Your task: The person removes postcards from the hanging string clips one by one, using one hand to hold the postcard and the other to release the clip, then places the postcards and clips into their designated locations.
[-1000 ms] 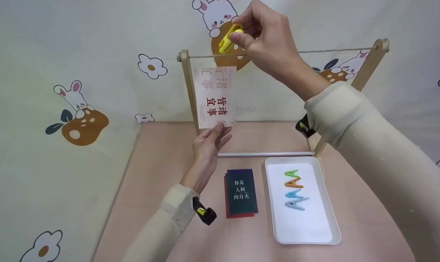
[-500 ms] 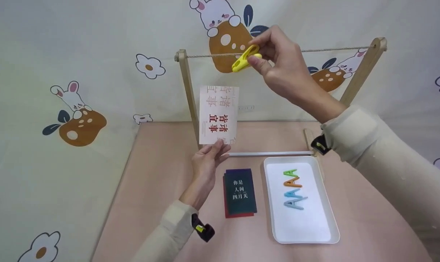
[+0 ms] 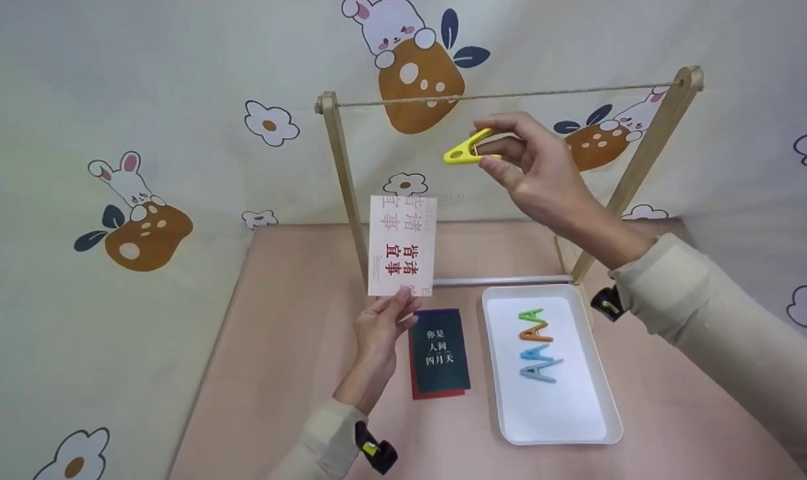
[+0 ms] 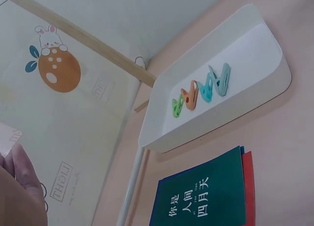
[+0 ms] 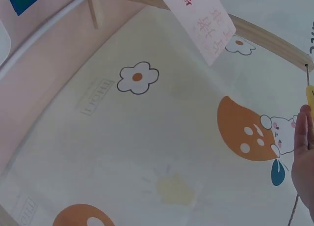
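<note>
My left hand (image 3: 379,327) pinches the lower edge of a pale card (image 3: 402,230) printed with red Chinese characters, holding it upright. To the right and higher, my right hand (image 3: 530,163) holds a yellow clothespin (image 3: 467,150) between thumb and fingers, its nose facing left. Above both hands a thin rope (image 3: 510,95) runs between two wooden posts; card and clothespin are apart from it. In the left wrist view just a corner of the card (image 4: 7,137) shows beside the left hand (image 4: 24,182). At the right wrist view's edge, the right hand (image 5: 305,162) is partly cut off.
A white tray (image 3: 563,417) holds several clothespins (image 3: 537,333) in green, orange and blue. Left of it lies a stack of cards (image 3: 440,350), dark green on top with red beneath. The rope's wooden frame (image 3: 620,207) has a pale bottom bar (image 3: 503,281). A patterned cloth hangs behind.
Both hands have moved down from the rope. The card has dropped lower in the left hand's grip; the right hand has also shifted right, turning the yellow clothespin.
</note>
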Available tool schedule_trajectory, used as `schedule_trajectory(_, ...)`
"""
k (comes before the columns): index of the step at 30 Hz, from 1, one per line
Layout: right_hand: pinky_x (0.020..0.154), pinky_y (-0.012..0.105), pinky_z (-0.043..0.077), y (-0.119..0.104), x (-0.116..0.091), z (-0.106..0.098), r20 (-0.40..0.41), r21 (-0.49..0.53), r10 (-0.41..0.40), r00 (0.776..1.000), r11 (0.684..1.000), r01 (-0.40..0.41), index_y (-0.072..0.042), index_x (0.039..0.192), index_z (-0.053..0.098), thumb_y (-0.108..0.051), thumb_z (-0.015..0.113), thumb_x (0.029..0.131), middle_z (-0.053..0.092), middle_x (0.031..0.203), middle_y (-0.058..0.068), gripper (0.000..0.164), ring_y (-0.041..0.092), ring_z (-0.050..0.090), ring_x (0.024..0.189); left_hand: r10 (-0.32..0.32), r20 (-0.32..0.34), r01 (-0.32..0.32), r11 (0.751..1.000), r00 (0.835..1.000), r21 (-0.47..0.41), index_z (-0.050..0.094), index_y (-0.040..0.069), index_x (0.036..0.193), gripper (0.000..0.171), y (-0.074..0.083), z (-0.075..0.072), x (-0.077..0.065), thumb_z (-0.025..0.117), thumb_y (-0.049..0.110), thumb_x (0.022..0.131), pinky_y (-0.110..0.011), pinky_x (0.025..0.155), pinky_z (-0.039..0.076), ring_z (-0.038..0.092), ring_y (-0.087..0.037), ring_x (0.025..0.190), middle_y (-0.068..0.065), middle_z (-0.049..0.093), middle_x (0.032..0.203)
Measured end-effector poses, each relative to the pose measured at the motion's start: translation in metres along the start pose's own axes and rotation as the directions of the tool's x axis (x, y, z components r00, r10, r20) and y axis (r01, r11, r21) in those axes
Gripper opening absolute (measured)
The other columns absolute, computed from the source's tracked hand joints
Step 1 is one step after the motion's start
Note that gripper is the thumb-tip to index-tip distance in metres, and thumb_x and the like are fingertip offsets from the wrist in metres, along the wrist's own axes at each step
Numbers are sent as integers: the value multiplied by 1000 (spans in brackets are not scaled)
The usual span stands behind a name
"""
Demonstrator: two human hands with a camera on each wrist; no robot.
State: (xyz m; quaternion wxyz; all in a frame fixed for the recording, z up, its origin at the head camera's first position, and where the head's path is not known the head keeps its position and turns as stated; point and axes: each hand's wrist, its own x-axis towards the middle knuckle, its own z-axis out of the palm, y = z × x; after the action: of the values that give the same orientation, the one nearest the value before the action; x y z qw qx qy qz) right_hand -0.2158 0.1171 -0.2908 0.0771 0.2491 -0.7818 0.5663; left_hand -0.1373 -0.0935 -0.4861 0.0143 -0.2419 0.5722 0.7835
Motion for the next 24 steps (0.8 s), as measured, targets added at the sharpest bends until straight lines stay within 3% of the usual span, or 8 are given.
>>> schedule_trajectory(3,97,19,55,5,-7,-2,11,-20,-8,1000,1000,8,-2,135,54,4,63,95,63,129,8,41,11,69,111,-3,-19,3,1000,1000,22,74,0,111,31,-5,-1,-1,75,24,91,-23,75,62,74,-12,81,-7,79,91)
schedule_trajectory(10,92,11,53,21,-30,-6,5,-245,-19,1000,969,19,-9,132,57,-12,69,94,68,130,2,39,13,70,112,-23,-39,24,999,999,26,74,-2,109,32,-23,-2,-4,76,23,90,-21,70,61,72,-9,71,-2,77,82)
schedule_trajectory(20,91,7,51,65,-79,2,24,-308,-15,1000,951,22,-4,133,54,-5,70,92,63,139,4,44,18,71,110,-94,-88,95,996,992,4,72,-4,107,32,-57,-12,-15,76,23,90,-20,67,61,72,-7,67,-7,78,87)
schedule_trajectory(24,92,22,58,83,-100,5,10,-362,21,1000,932,-16,-5,133,56,-6,71,92,65,134,7,43,20,72,106,-110,-90,110,994,990,-1,72,-4,108,35,-72,-16,-19,76,25,90,-21,67,61,71,-7,67,-5,78,87)
